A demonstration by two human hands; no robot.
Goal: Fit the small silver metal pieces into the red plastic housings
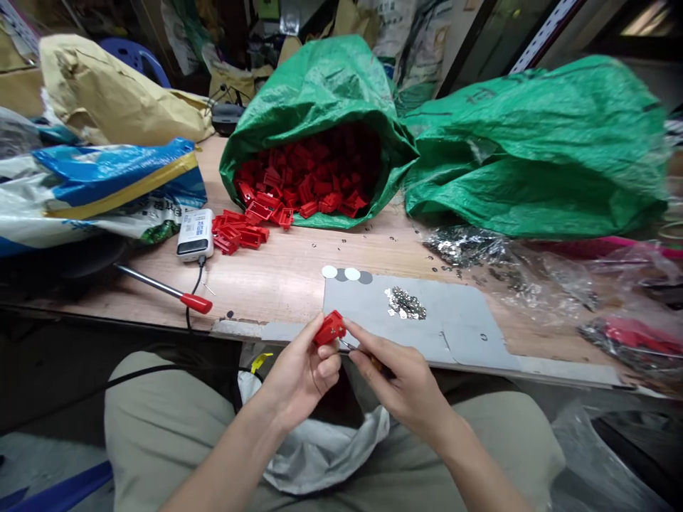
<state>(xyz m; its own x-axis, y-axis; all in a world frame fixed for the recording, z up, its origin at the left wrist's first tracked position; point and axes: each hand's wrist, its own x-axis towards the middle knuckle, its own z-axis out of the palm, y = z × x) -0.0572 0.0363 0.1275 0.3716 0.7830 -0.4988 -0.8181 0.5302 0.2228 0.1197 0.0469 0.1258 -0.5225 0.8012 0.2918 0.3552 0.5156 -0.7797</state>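
Note:
Between the fingers of my left hand [306, 373] is a small red plastic housing [331, 327], held just over the table's front edge. My right hand [398, 373] grips a thin metal-tipped tool [348, 345], which looks like a screwdriver; its handle is mostly hidden in my palm. The tip is at the lower right side of the housing; I cannot tell whether it touches. Just beyond my hands, a pile of small shiny metal pieces [408, 304] lies on a grey mat [453, 306]. An open white bag [320, 451] sits in my lap below.
A green sack [320, 85] full of red housings [309, 178] lies open at the back, with several spilled housings [237, 233] beside a white power bank [195, 233]. A red-handled rod [165, 284] lies left. Another green sack [538, 149] and clear bags of metal parts [469, 245] are right.

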